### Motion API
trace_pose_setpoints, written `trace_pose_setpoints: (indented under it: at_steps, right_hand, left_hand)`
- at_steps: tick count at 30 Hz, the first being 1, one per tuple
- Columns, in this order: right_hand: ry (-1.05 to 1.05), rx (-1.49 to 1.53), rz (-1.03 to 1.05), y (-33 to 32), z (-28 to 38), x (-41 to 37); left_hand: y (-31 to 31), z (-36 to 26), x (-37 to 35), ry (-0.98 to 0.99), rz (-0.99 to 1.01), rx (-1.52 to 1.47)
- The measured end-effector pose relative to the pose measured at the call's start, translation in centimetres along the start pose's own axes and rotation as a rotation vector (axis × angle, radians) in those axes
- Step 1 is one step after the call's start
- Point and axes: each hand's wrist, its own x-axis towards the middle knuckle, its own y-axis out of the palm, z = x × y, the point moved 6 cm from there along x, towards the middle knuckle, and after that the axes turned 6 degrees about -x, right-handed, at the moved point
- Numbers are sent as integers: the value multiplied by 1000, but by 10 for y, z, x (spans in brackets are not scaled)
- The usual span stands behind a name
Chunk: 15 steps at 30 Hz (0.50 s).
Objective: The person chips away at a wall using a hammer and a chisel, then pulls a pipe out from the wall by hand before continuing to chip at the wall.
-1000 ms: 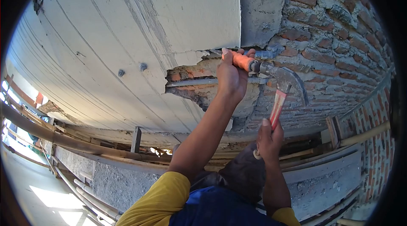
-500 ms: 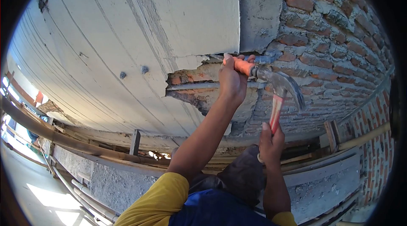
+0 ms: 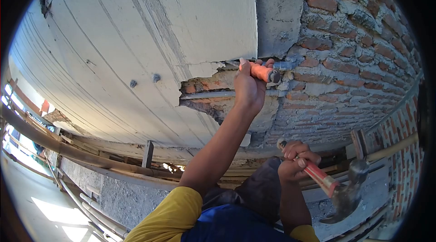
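My left hand (image 3: 250,88) is wrapped round the orange grip of a chisel (image 3: 260,71), its dark struck end facing right. The chisel's blade reaches left to the broken edge of the plaster (image 3: 213,66); its very tip is hard to make out. In my right hand (image 3: 297,160) is a claw hammer (image 3: 323,179) with a red handle. The hammer is lowered to the right, its metal head apart from the chisel. Beside the left hand, exposed brick and a grey pipe (image 3: 211,94) show in the gap in the plaster.
Bare brick wall (image 3: 349,67) spreads to the right, and cream plaster (image 3: 122,51) covers the left. Below run bamboo poles (image 3: 91,158) and a rough grey plank (image 3: 131,205). A wooden upright (image 3: 147,153) stands near the wall's base.
The hammer has swung down and right, away from the chisel's end, with my right hand turning lower. My left hand and the chisel have stayed nearly in place.
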Motion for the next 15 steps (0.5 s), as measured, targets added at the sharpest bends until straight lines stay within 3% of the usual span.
trace_pose_setpoints:
  at_steps: [2,4,6,8,11,15]
  right_hand:
    - [-124,-28,37,-1,-25,-8]
    - [12,-496,228,14,-47,2]
    - [295,-676,240,5,-66,0]
    - [704,-547,69,-18,-88,-7]
    - [826,-357,-111,-39,-82,-24]
    - [884,-267,-128,-76,-82,-86]
  left_hand:
    - [0,1,0,3,1,1]
    - [-3,3,4,7,18,2]
    - [-4,8,9,22,-16,16]
    - [1,16,18,55,-90,37]
    - [11,15,25,55,-47,27]
    - [17,16,30,23,-17,23]
